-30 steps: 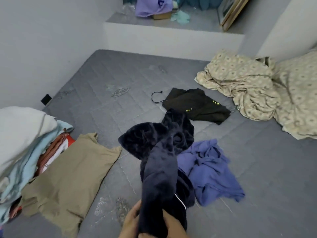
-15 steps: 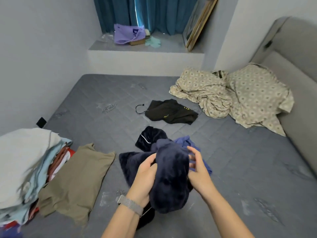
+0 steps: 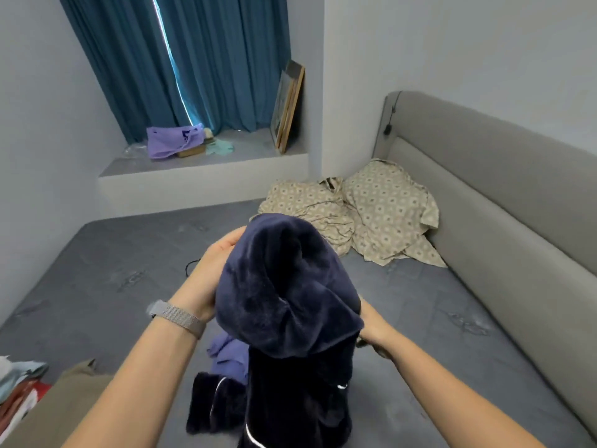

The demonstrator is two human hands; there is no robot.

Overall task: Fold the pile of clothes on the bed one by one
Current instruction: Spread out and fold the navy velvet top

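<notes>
Pale grey painted walls (image 3: 452, 59) surround you. At upper left, long teal pleated curtains (image 3: 210, 59) hang with a bright sliver of daylight between them, above a grey raised window ledge (image 3: 200, 169). A wooden-framed picture (image 3: 287, 105) leans in the ledge's right corner. Along the right runs a grey padded upholstered headboard (image 3: 500, 176).

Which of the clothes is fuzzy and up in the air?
The dark navy plush garment, held by both hands; the purple garment and the tan one lie on the bed.
</notes>
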